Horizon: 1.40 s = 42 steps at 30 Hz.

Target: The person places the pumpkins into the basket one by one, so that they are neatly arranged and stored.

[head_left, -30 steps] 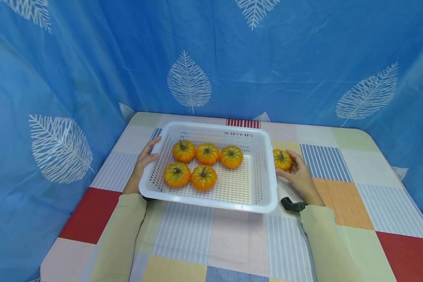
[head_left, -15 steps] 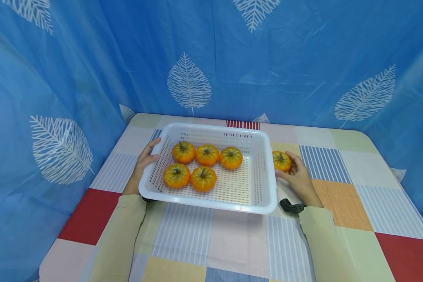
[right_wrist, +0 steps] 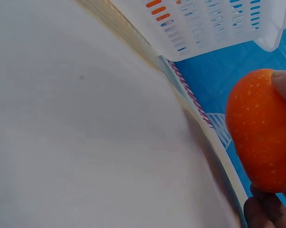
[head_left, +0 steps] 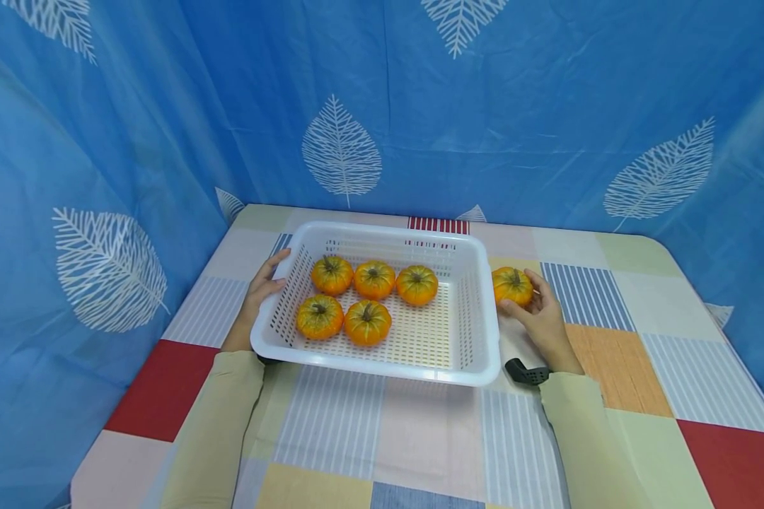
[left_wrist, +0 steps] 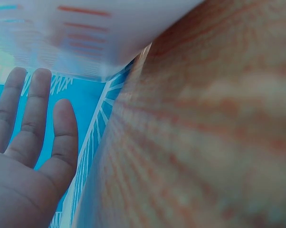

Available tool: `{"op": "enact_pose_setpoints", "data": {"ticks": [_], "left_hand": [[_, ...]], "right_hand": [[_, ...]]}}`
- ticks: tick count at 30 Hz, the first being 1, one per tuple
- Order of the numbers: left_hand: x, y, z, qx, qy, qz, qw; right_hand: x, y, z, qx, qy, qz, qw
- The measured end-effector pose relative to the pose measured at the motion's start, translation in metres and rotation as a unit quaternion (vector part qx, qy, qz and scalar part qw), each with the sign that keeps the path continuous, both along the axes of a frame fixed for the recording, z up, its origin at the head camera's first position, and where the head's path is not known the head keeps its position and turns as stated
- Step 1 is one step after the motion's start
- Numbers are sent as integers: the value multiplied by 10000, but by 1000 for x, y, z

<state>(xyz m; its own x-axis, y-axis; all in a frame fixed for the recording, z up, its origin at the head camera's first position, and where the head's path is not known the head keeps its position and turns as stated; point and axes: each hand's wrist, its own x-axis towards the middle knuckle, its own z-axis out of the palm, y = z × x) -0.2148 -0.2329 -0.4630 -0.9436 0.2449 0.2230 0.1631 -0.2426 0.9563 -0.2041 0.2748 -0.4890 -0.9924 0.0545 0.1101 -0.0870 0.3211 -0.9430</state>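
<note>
A white plastic basket point(head_left: 382, 369) stands on the table with several small orange pumpkins point(head_left: 368, 322) in its left and middle part. My left hand point(head_left: 252, 305) is at the basket's left side, its fingers extended along the outer wall; in the left wrist view the fingers point(left_wrist: 36, 97) look fairly straight beneath the basket wall. Beyond the basket's right side, my right hand point(head_left: 543, 318) grips another small pumpkin point(head_left: 511, 285) between thumb and fingers. The right wrist view has this pumpkin point(right_wrist: 259, 130) close up, apart from the basket wall point(right_wrist: 204, 28).
A patchwork-patterned cloth point(head_left: 433, 438) covers the table. Blue curtains point(head_left: 484, 106) with white leaf prints hang behind and at the sides. A black strap point(head_left: 527, 372) sits on the right wrist.
The pumpkin in my right hand has shifted slightly right and up, and more of it shows past the basket rim. The left hand, the basket and its pumpkins look unmoved.
</note>
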Motion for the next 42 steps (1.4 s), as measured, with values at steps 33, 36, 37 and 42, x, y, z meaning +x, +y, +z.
{"op": "enact_pose_setpoints", "data": {"ticks": [33,36,37,42], "left_hand": [[2,1,2,69,-106,-53,9999],[2,0,2,70,-107,-88,9999],[2,0,2,65,-113,-101,9999],[1,0,1,43,-99,-35,9999]], "right_hand": [[11,-17,67,-457,1510,396,9867],[13,-22,72,-299,1522,652,9857],[14,-24,73,-286,1520,758,9851],[17,-32,76,49,1688,1174,9786]]}}
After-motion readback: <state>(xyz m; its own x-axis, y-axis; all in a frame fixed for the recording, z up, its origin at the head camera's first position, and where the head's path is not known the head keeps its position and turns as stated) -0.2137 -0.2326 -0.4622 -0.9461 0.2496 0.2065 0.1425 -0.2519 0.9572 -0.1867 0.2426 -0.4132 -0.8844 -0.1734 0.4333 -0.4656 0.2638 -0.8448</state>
